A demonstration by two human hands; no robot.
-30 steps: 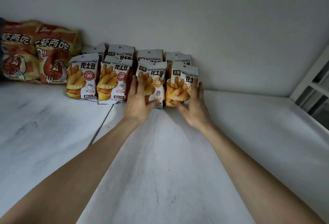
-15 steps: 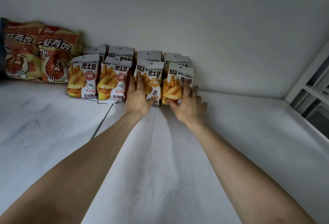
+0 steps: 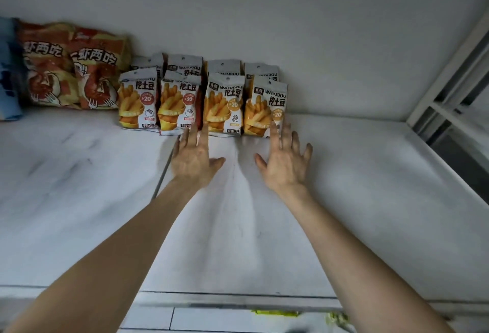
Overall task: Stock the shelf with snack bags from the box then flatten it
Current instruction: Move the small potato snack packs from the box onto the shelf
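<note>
Small fry snack bags [image 3: 223, 105] stand in two rows along the back edge of the shelf [image 3: 370, 187], left of centre. The left hand [image 3: 194, 159] and the right hand [image 3: 284, 159] are flat before them, fingers spread, holding nothing, fingertips at the front bags' bases. Stocking seems under way; the next move likely means fetching more from the unseen box.

Two red-orange bags [image 3: 71, 68] against back wall [image 3: 304, 20], blue pack [image 3: 8, 76] just left

left hand [image 3: 194, 159], right hand [image 3: 285, 164], withdrawn from snack bags [image 3: 223, 105]
</note>
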